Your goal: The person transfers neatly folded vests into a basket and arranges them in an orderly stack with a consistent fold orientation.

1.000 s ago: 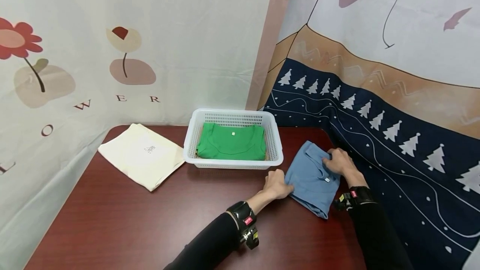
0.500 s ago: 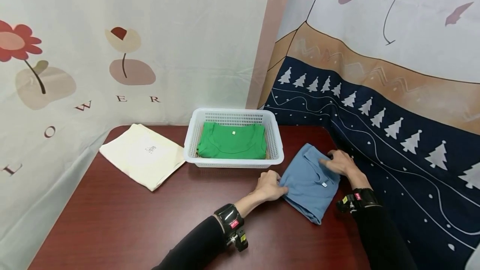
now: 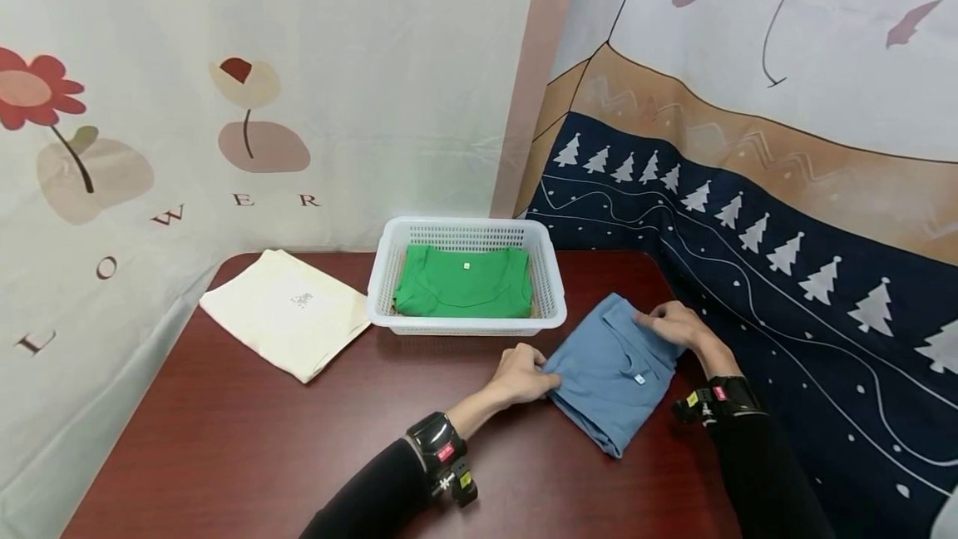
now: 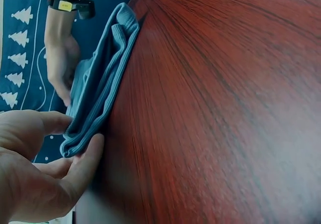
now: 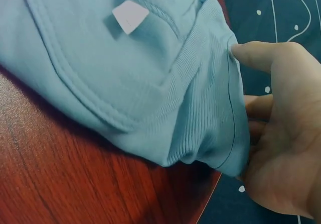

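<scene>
A folded blue shirt (image 3: 617, 368) with a small white label lies at the right side of the table, turned at a slant. My left hand (image 3: 520, 374) pinches its left corner; in the left wrist view the thumb (image 4: 52, 122) is above the layered folds and the fingers (image 4: 85, 166) are below. Along the shirt's far right edge my right hand (image 3: 677, 328) grips the cloth. The right wrist view shows that thumb (image 5: 256, 54) on top of the ribbed edge, with the other fingers partly hidden under it.
A white plastic basket (image 3: 467, 326) at the back middle of the table (image 3: 299, 447) holds a folded green shirt (image 3: 464, 285). Left of it lies a folded cream cloth (image 3: 280, 310) with a small print. Patterned curtains (image 3: 404, 90) hang behind and to the right.
The blue shirt has slid left and slightly toward me, turning a little. My left hand has moved left with its corner, while the right hand has shifted slightly, keeping its hold.
</scene>
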`<state>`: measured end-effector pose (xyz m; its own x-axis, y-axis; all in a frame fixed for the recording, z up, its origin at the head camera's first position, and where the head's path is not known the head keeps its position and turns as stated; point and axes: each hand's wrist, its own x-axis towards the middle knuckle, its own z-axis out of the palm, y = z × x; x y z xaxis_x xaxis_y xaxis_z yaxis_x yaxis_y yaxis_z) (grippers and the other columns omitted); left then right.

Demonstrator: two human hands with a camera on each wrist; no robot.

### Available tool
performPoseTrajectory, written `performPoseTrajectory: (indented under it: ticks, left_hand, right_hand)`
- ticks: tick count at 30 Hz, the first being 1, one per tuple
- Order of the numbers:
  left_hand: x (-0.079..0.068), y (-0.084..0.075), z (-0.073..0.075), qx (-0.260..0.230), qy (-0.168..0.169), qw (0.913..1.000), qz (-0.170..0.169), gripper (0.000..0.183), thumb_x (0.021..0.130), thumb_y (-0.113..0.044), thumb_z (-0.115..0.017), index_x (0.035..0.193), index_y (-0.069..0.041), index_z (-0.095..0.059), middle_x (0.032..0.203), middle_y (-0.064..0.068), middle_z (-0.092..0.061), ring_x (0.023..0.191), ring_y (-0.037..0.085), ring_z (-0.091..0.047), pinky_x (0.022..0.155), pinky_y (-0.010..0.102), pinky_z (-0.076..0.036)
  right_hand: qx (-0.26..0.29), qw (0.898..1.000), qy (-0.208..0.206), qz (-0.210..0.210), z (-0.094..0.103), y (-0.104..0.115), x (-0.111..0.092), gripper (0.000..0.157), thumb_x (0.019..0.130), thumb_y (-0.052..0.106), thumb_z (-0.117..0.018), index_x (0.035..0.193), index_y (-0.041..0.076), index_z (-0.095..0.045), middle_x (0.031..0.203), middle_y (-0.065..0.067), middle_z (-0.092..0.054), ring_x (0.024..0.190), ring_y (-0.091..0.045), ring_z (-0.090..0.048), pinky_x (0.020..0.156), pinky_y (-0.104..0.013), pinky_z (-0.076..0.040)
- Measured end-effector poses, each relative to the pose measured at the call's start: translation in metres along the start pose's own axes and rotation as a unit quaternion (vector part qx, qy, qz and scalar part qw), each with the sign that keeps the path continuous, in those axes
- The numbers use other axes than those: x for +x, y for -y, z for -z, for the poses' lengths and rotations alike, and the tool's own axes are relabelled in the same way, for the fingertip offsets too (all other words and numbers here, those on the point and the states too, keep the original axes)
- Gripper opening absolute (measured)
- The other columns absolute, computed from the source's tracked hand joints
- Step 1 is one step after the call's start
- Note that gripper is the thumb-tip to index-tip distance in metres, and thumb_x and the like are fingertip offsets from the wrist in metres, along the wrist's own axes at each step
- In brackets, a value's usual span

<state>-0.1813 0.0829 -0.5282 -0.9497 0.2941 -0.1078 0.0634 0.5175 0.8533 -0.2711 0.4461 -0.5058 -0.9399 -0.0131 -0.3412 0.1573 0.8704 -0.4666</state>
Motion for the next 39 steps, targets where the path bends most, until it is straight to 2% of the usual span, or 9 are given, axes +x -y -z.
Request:
performPoseTrajectory:
  ticks: [2, 4, 7, 13, 16, 26, 29, 35, 39]
  left_hand:
    - [0.001, 0.004, 0.002, -0.008, -0.001, 0.9999, -0.007, 0.017, 0.090, -0.020, -0.089, 0.099, -0.006, -0.084, 0.061, -0.004, -0.078, 0.056, 0.002, -0.072, 0.076, 0.020, -0.059]
    - [0.002, 0.007, 0.004, -0.017, 0.000, 0.9998, -0.014, 0.023, 0.090, -0.019, -0.089, 0.105, -0.003, -0.083, 0.061, -0.005, -0.077, 0.054, 0.002, -0.072, 0.075, 0.021, -0.061]
    - [0.010, 0.022, 0.001, -0.017, 0.003, 0.9996, -0.023, 0.027, 0.089, -0.022, -0.089, 0.108, -0.004, -0.083, 0.060, -0.009, -0.076, 0.053, 0.002, -0.072, 0.071, 0.021, -0.061]
    - [0.028, 0.058, -0.008, -0.045, 0.020, 0.9988, 0.003, 0.035, 0.087, -0.026, -0.093, 0.113, -0.006, -0.083, 0.064, -0.013, -0.077, 0.055, 0.006, -0.076, 0.073, 0.020, -0.062]
    - [0.030, 0.068, -0.006, -0.050, 0.023, 0.9985, 0.003, 0.038, 0.086, -0.026, -0.093, 0.116, -0.004, -0.082, 0.067, -0.014, -0.077, 0.055, 0.008, -0.077, 0.073, 0.021, -0.063]
    - [0.018, 0.085, 0.018, -0.033, 0.017, 0.9993, 0.002, 0.021, 0.084, -0.031, -0.092, 0.100, -0.018, -0.085, 0.065, -0.017, -0.076, 0.056, 0.007, -0.076, 0.066, 0.024, -0.062]
    - [0.011, 0.086, 0.028, -0.032, 0.012, 0.9994, 0.008, 0.025, 0.086, -0.031, -0.092, 0.104, -0.015, -0.084, 0.068, -0.015, -0.077, 0.057, 0.006, -0.076, 0.065, 0.023, -0.062]
    - [-0.005, 0.087, 0.048, -0.034, -0.004, 0.9992, -0.018, 0.035, 0.091, -0.030, -0.090, 0.113, -0.004, -0.081, 0.078, -0.002, -0.081, 0.057, 0.009, -0.075, 0.061, 0.026, -0.061]
    - [-0.012, 0.091, 0.061, -0.052, -0.005, 0.9986, -0.002, 0.036, 0.092, -0.030, -0.090, 0.113, -0.002, -0.081, 0.083, 0.001, -0.082, 0.058, 0.012, -0.077, 0.058, 0.028, -0.063]
  right_hand:
    - [0.015, 1.000, 0.004, 0.016, -0.002, -0.002, 0.000, 0.050, 0.112, 0.054, -0.064, 0.093, 0.007, -0.069, 0.087, -0.008, -0.060, 0.081, -0.025, -0.058, 0.073, -0.036, -0.047]
    - [0.028, 0.999, 0.010, 0.034, -0.004, -0.004, -0.001, 0.044, 0.112, 0.046, -0.067, 0.084, 0.014, -0.063, 0.077, 0.002, -0.048, 0.073, -0.019, -0.050, 0.069, -0.033, -0.043]
    - [0.041, 0.997, 0.014, 0.060, -0.007, -0.007, -0.004, 0.036, 0.112, 0.037, -0.070, 0.086, 0.013, -0.065, 0.073, 0.006, -0.043, 0.069, -0.016, -0.047, 0.066, -0.031, -0.042]
    - [0.057, 0.994, 0.015, 0.097, -0.011, -0.007, -0.013, 0.032, 0.111, 0.029, -0.073, 0.088, 0.007, -0.066, 0.069, 0.008, -0.041, 0.062, -0.012, -0.045, 0.061, -0.028, -0.041]
    - [0.068, 0.992, 0.022, 0.103, -0.014, -0.006, -0.018, 0.032, 0.110, 0.027, -0.074, 0.087, 0.006, -0.065, 0.068, 0.008, -0.039, 0.060, -0.011, -0.042, 0.059, -0.027, -0.039]
    - [0.103, 0.986, 0.042, 0.123, -0.034, 0.002, -0.044, 0.029, 0.108, 0.024, -0.076, 0.091, 0.005, -0.062, 0.071, 0.006, -0.039, 0.062, -0.009, -0.038, 0.061, -0.026, -0.036]
    - [0.122, 0.983, 0.045, 0.133, -0.040, 0.007, -0.051, 0.032, 0.107, 0.022, -0.078, 0.087, 0.007, -0.058, 0.072, 0.006, -0.038, 0.061, -0.008, -0.037, 0.061, -0.026, -0.035]
    - [0.140, 0.978, 0.052, 0.147, -0.051, 0.018, -0.062, 0.029, 0.106, 0.022, -0.079, 0.090, 0.004, -0.063, 0.071, 0.005, -0.042, 0.061, -0.009, -0.042, 0.062, -0.025, -0.039]
    - [0.146, 0.977, 0.053, 0.147, -0.060, 0.025, -0.069, 0.031, 0.106, 0.025, -0.080, 0.090, 0.004, -0.063, 0.070, 0.006, -0.042, 0.060, -0.008, -0.042, 0.062, -0.024, -0.039]
